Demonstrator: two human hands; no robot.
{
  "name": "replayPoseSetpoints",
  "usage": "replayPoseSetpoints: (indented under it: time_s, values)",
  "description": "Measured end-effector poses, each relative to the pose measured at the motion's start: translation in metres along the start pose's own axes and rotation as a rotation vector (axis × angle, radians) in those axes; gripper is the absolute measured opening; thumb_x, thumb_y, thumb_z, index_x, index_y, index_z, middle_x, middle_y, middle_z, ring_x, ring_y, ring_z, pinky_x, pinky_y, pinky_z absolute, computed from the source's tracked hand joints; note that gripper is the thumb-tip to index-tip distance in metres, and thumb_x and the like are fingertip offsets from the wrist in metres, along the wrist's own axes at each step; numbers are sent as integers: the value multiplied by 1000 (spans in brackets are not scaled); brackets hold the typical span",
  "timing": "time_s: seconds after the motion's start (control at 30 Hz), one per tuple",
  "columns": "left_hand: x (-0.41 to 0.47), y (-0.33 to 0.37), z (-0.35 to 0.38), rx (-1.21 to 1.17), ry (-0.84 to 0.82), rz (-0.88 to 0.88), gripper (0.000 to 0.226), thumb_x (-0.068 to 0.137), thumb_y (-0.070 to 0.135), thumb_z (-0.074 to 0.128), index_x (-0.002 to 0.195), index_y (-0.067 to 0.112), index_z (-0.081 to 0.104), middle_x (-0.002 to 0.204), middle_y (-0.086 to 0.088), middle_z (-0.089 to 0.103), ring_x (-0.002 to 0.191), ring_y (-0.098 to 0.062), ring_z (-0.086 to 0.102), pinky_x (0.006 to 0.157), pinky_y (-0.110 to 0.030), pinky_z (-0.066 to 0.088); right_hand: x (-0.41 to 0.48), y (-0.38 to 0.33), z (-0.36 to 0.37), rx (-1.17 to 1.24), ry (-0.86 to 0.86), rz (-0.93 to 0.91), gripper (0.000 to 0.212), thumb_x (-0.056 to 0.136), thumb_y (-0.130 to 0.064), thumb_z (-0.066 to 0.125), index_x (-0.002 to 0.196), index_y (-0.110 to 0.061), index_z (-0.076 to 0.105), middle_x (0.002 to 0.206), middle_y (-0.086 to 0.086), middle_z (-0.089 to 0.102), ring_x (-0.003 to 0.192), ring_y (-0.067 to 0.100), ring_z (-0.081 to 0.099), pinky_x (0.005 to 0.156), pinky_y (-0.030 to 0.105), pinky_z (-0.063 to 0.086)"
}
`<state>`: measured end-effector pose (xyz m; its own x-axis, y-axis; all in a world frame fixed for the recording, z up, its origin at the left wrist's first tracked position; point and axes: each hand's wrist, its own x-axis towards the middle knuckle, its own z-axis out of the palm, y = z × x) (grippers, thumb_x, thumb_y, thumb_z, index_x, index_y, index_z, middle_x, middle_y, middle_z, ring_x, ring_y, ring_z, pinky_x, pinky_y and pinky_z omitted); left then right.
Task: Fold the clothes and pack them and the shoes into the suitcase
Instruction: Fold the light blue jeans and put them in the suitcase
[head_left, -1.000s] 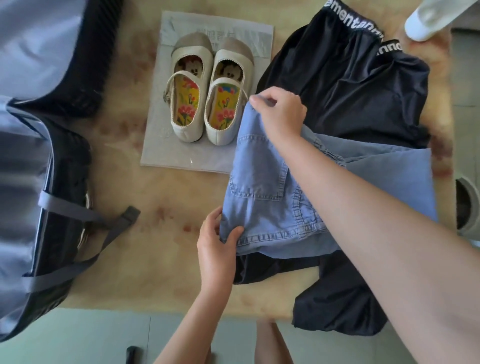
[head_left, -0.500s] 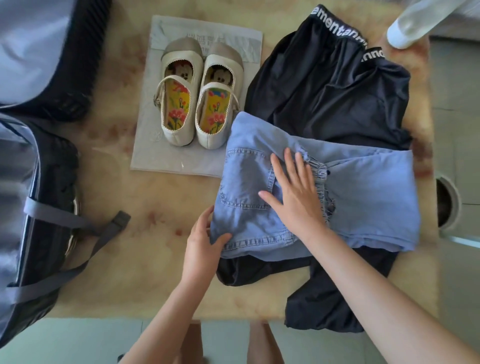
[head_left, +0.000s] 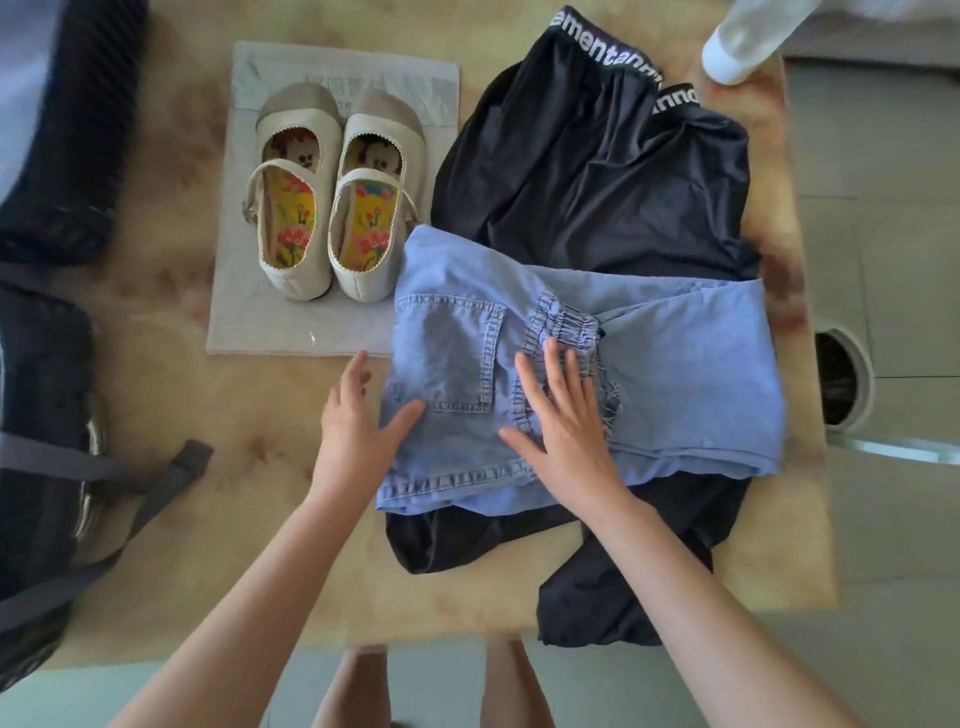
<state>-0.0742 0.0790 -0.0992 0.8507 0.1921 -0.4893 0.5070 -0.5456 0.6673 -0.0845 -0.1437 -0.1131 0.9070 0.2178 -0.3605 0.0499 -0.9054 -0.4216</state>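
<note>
Folded light-blue denim shorts (head_left: 675, 374) lie on top of a spread black garment (head_left: 597, 171) with a lettered white waistband. My right hand (head_left: 561, 426) rests flat, fingers spread, on the denim near its elastic waist. My left hand (head_left: 358, 421) is open at the denim's left edge, thumb touching the fabric. A pair of cream strap shoes (head_left: 332, 208) with flowered insoles stands on a grey bag (head_left: 244, 312) to the left of the clothes. The open dark suitcase (head_left: 41, 415) with grey straps lies at the far left.
Everything sits on a tan marbled table (head_left: 208, 519). A white object (head_left: 737, 47) stands at the table's far right corner. A round bin opening (head_left: 836, 379) is on the floor to the right. Bare knees show under the table's front edge.
My right hand let go of the denim's far corner after folding it over, then laid flat on the shorts. My left hand released its pinch on the near edge and opened.
</note>
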Motion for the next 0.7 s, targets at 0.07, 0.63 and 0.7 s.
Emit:
replayPoseSetpoints:
  time_s: [0.07,0.63,0.7]
  values:
    - [-6,11,11,244,74,214,86,82,42,68,152,22,20,155,-10,19,143,-29,14,116,-47,18,1,8,-9,143,75,-11,68,96,-54,34,150,-32,0,159,-5,-14,146,14,-18,119,44,-4]
    - [-32,80,103,487,114,727,46,87,20,59,129,9,45,154,-13,27,146,-32,12,117,-54,13,-61,176,-80,698,525,831,66,90,-25,65,147,-17,34,150,4,37,139,20,34,112,34,30]
    - [-34,98,117,552,50,740,47,89,21,57,134,16,44,155,-9,27,147,-30,10,116,-58,10,-61,186,-84,825,525,907,65,90,-22,65,146,-12,34,147,10,41,133,21,42,104,29,36]
